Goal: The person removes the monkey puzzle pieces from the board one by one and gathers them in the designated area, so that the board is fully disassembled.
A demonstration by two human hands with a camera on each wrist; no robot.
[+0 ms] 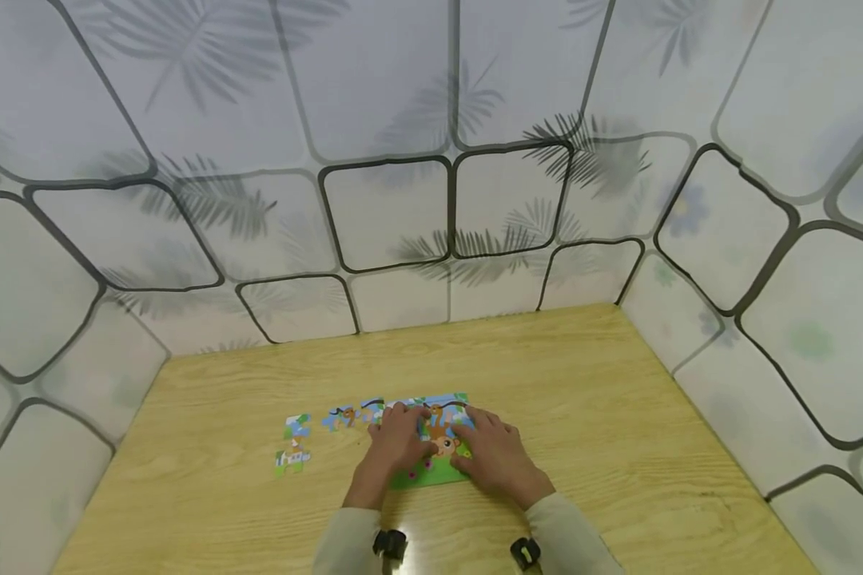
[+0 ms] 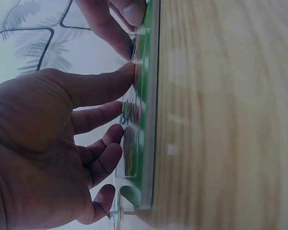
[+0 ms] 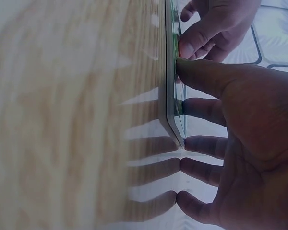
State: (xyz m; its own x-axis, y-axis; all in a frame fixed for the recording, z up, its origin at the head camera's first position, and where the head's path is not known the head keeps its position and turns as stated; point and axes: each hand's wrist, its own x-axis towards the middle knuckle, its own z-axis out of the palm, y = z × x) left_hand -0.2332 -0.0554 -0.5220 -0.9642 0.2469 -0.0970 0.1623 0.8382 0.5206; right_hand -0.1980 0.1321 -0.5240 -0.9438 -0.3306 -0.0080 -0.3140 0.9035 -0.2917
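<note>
A jigsaw puzzle board (image 1: 439, 473) with a green border lies flat on the table, showing a brown cartoon animal on grass. My left hand (image 1: 395, 441) rests over its left half; in the left wrist view its thumb (image 2: 103, 86) and fingertips touch the face of the board (image 2: 145, 177). The right hand (image 1: 499, 455) spreads across the right edge. From the right wrist, that thumb (image 3: 201, 74) presses on the board (image 3: 170, 103) while the outer fingertips touch the tabletop beyond it. The hands cover part of the picture.
Loose puzzle pieces lie left of the board: some in a column (image 1: 292, 458), others in a row (image 1: 344, 417) reaching toward its upper left corner. The wood-grain table (image 1: 546, 367) meets patterned walls (image 1: 403, 299) at the back and sides.
</note>
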